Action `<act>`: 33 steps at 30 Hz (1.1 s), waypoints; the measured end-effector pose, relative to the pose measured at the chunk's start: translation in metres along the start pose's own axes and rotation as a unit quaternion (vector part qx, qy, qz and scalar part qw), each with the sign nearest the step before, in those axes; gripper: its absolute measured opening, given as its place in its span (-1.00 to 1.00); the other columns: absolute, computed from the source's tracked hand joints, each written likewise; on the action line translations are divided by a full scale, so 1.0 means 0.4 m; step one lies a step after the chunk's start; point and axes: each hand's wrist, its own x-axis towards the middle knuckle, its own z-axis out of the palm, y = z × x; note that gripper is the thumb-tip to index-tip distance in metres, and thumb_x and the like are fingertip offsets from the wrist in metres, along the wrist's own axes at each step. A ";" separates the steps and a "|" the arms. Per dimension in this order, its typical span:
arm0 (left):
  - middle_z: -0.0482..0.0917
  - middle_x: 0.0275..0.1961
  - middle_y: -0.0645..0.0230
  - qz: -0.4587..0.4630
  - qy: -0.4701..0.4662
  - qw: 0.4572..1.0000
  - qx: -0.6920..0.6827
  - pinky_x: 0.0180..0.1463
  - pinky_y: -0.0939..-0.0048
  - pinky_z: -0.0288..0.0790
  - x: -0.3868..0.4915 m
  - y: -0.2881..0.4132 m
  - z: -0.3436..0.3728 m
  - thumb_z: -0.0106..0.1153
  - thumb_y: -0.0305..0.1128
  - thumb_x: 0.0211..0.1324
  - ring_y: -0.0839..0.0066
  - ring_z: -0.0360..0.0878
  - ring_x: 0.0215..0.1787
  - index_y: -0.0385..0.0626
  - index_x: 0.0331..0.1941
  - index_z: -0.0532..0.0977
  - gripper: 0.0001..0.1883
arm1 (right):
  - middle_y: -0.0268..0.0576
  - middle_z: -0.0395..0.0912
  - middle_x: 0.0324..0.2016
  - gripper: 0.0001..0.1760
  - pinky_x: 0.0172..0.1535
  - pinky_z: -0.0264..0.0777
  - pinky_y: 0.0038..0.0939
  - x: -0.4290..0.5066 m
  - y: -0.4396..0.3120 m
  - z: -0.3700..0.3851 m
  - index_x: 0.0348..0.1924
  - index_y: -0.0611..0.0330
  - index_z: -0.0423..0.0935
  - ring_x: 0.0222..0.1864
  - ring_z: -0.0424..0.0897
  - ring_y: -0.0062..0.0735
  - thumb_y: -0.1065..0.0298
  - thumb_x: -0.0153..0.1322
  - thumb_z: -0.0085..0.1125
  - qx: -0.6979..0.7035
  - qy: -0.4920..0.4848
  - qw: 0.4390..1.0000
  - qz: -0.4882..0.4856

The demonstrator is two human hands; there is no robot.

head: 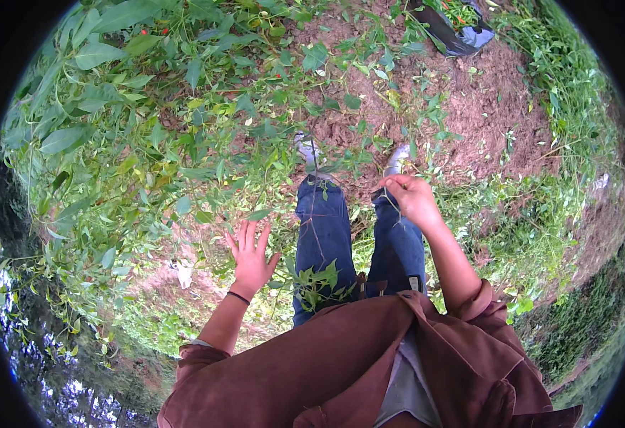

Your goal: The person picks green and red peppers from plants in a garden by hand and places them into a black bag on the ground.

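Observation:
My left hand is spread with its fingers apart beside the leaves of the chilli plants, and nothing is in it. In front of my right shin, my right hand has thumb and fingers pinched together on a thin stem. A small green bit shows at those fingertips; what else the fingers cover is hidden. Small red chillies hang among the leaves at the upper left. A thin bare branch with a leafy end crosses my left leg.
A black plastic bag holding green and red chillies lies on the reddish soil at the upper right. My shoes stand among low stems. Weeds line the right side. A white scrap lies left of my left hand.

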 end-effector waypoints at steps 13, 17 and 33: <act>0.05 0.35 -0.21 -0.152 -0.146 0.977 0.019 0.49 -0.06 -0.33 -0.120 -0.276 0.203 0.15 -0.21 0.03 -0.09 -0.11 0.45 -0.08 0.41 -0.11 -0.10 | -0.27 0.63 -0.20 -0.68 -0.72 0.13 -0.65 0.279 0.087 0.134 -0.06 0.07 0.54 -0.78 0.19 -0.71 0.09 0.45 0.06 0.241 -0.002 0.958 0.153; 0.33 0.15 -0.34 -0.125 -0.124 0.983 -0.049 0.38 0.04 0.10 0.002 -0.211 0.242 0.08 -0.13 0.10 -0.19 0.16 0.31 -0.17 0.32 0.11 -0.26 | -0.25 0.65 -0.32 -0.71 -0.59 0.27 -0.52 0.265 0.075 0.076 -0.08 -0.03 0.59 -0.67 0.33 -0.64 0.09 0.43 0.06 0.140 -0.014 0.979 0.147; 0.57 -0.62 0.42 -0.060 -0.167 0.829 -0.531 -0.56 0.63 0.38 0.365 -0.090 -0.395 0.12 -0.20 0.24 0.62 0.54 -0.62 -0.11 -0.48 0.51 -0.73 | -0.09 0.62 -0.20 -0.63 -0.10 0.50 -0.15 0.498 -0.503 0.230 -0.11 -0.09 0.61 -0.18 0.62 -0.07 0.45 0.28 -0.02 -0.371 0.142 0.871 -0.289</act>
